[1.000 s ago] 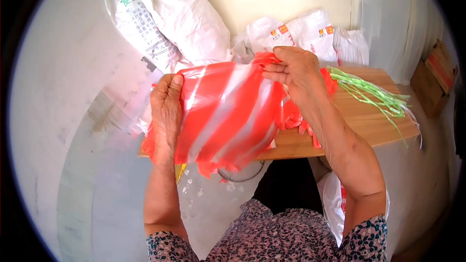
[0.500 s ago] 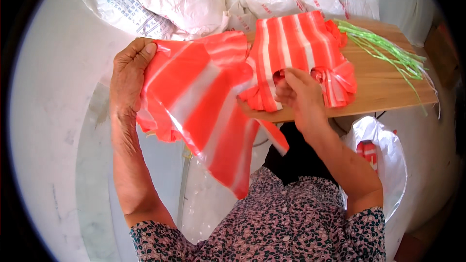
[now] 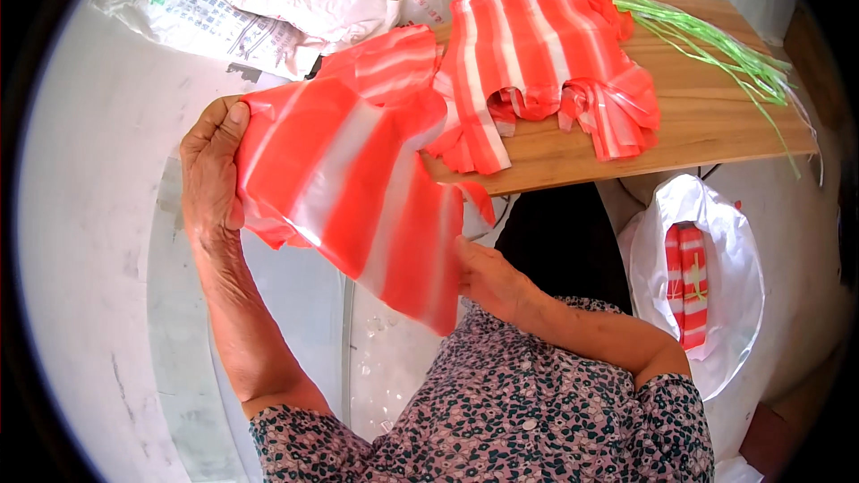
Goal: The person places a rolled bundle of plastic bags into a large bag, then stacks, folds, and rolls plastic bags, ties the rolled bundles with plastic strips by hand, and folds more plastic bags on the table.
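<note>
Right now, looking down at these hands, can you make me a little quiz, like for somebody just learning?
1. True or false: the left hand holds red-and-white striped plastic.
2. What is the main colour of the thin strands lying on the wooden board?
3. Where is the tied striped bundle?
A) on the wooden board
B) inside the open white bag
C) in the left hand

Key: 1. True. 2. Green. 3. B.

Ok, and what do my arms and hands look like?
The left hand and right hand are ungloved and the forearms bare. The short sleeves carry a small floral print in dark and pinkish tones.
</note>
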Motion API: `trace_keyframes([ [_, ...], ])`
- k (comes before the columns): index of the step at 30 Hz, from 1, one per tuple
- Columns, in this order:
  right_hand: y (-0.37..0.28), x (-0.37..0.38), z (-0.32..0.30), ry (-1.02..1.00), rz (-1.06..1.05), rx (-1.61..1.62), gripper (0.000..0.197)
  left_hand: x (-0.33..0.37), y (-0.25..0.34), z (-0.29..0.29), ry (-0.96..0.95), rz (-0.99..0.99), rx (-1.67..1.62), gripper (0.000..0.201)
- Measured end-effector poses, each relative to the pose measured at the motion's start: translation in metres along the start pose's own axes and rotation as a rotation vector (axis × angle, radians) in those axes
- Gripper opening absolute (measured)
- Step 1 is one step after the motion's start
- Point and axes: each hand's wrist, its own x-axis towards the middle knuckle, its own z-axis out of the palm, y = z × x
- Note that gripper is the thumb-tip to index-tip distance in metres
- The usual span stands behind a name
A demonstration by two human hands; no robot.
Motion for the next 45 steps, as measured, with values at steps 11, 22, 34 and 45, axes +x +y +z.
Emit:
trace_keyframes([
  [11, -0.023, -0.019, -0.022, 0.117, -0.284, 0.121, 0.034, -0.011, -0.046, 0.005, 0.022, -0.082, -0.127, 0.02],
  [22, -0.049, -0.044, -0.013, 0.483, -0.81, -0.36, 0.059, -0.043, -0.126, 0.015, 0.077, -0.173, -0.323, 0.015],
  [34, -0.081, -0.087, -0.034, 0.547, -0.695, -0.657, 0.024, -0.094, -0.152, 0.047, 0.086, -0.291, -0.535, 0.02],
  [45, -0.114, -0.123, -0.024, 0.63, -0.79, -0.749, 0.024, -0.11, -0.15, 0.068, -0.215, -0.544, -0.66, 0.02],
])
